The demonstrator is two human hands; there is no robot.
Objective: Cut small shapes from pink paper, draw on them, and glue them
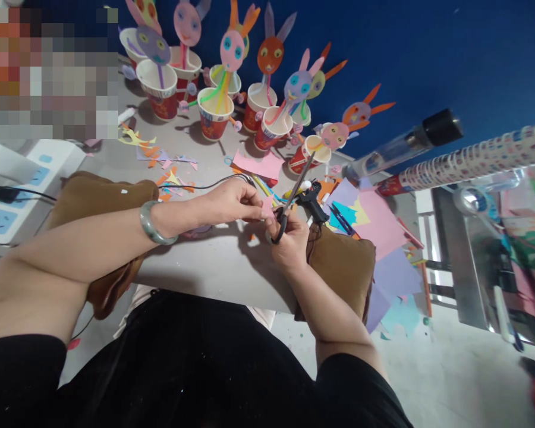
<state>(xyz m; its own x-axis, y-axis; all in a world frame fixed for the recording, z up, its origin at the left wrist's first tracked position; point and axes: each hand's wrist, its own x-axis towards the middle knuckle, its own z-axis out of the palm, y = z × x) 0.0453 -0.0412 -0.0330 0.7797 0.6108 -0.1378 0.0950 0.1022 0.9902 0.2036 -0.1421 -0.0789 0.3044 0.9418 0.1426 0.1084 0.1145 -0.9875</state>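
Several figures [214,126] beyond the fingers [249,211], seemingly complete. One pink piece [268,207], left hand [229,202] pinching; scissors [299,183], right hand [293,239] gripping; cutting seemingly unfinished.

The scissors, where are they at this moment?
In the head view, the scissors are in the right hand, just right of centre, near the black glue gun.

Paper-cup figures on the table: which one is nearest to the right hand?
The pink-faced figure at the front row's right end. Its cup stands closest to the right hand; the others stand farther left or back.
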